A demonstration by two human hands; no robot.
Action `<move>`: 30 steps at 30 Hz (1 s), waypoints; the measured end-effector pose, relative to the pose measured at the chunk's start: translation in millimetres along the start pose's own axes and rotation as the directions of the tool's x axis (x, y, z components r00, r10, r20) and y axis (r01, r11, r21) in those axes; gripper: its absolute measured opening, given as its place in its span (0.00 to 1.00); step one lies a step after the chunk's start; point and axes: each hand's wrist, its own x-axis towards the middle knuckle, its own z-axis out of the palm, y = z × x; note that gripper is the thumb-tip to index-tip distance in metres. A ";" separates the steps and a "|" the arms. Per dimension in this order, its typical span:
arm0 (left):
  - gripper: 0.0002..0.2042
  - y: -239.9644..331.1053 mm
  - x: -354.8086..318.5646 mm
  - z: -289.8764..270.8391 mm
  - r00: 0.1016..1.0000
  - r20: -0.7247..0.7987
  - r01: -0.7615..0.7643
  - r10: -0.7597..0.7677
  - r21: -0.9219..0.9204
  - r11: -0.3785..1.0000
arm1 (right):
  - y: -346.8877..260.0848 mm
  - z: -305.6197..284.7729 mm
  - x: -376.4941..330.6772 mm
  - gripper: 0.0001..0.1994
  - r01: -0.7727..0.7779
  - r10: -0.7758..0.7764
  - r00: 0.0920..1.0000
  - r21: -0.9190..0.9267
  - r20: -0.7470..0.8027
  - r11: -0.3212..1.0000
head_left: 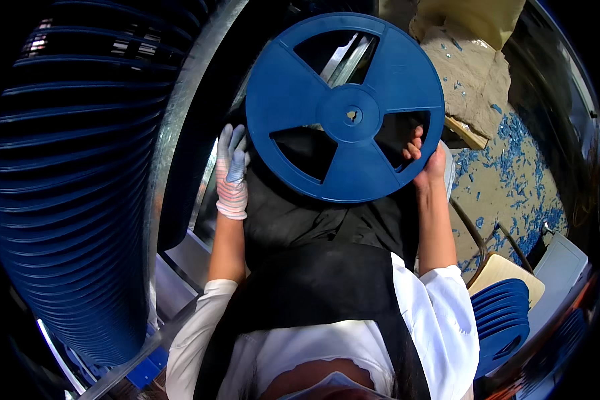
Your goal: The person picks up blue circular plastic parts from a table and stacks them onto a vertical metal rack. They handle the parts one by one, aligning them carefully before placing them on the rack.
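Observation:
A large blue plastic reel flange [355, 160] faces me over my lap, a round disc with three wedge-shaped openings and a small hub hole. Bare and closed, my right hand [428, 160] grips its lower right rim, fingertips showing through an opening. My left hand [232, 175], in a striped white and pink glove with grey-blue fingers, is beside the disc's left edge. Its fingers stretch upward and hold nothing; whether they brush the rim I cannot tell.
A tall stack of blue flanges [73, 220] stands at the left behind a metal rail [173, 113]. At right, blue plastic scraps [513, 173] litter the floor near a beige sack [470, 73]. Several more flanges [503, 320] lean by a wooden chair seat [507, 270] at lower right.

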 end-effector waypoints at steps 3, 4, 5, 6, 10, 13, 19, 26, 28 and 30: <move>0.31 29.6 3.6 34.0 0.956 0.176 0.276 -0.235 -0.268 0.923 | 9.4 -6.1 -8.9 0.16 -0.023 0.022 1.000 -0.042 -0.019 0.999; 0.27 30.2 1.4 35.0 0.929 0.215 0.354 -0.300 -0.289 0.890 | 12.5 -5.9 -11.6 0.17 -0.023 0.020 0.998 -0.062 -0.054 0.998; 0.21 37.2 -3.0 43.6 0.929 0.134 0.369 -0.343 -0.360 0.857 | 13.8 3.3 -16.9 0.25 0.039 -0.073 0.980 -0.184 -0.185 0.982; 0.19 36.6 -4.8 40.5 0.931 0.149 0.365 -0.333 -0.397 0.842 | 12.5 25.0 -25.0 0.30 0.101 -0.225 0.922 -0.366 -0.316 0.925; 0.15 61.1 -22.6 46.6 0.949 0.108 0.316 -0.297 -0.389 0.865 | -2.5 49.7 -26.9 0.15 0.543 -0.733 0.543 -0.837 0.409 -0.065; 0.18 68.7 -33.9 51.2 0.958 0.115 0.286 -0.263 -0.316 0.905 | -1.5 119.8 -31.7 0.12 0.664 -0.454 0.562 -0.704 0.692 -0.252; 0.19 89.7 -47.2 59.0 0.964 0.148 0.250 -0.220 -0.237 0.939 | 16.7 157.4 -14.4 0.08 0.566 -0.221 0.795 -0.822 0.564 -0.060; 0.19 90.9 -53.6 57.2 0.964 0.167 0.244 -0.206 -0.260 0.934 | 6.1 158.1 -9.9 0.08 0.473 -0.050 0.879 -0.853 0.475 0.220; 0.19 91.2 -54.7 57.7 0.962 0.178 0.251 -0.209 -0.266 0.931 | 2.7 156.4 -9.4 0.08 0.413 0.016 0.900 -0.863 0.436 0.292; 0.19 90.8 -56.2 58.3 0.961 0.175 0.255 -0.214 -0.262 0.931 | 0.1 155.1 -9.2 0.08 0.346 0.072 0.914 -0.861 0.399 0.374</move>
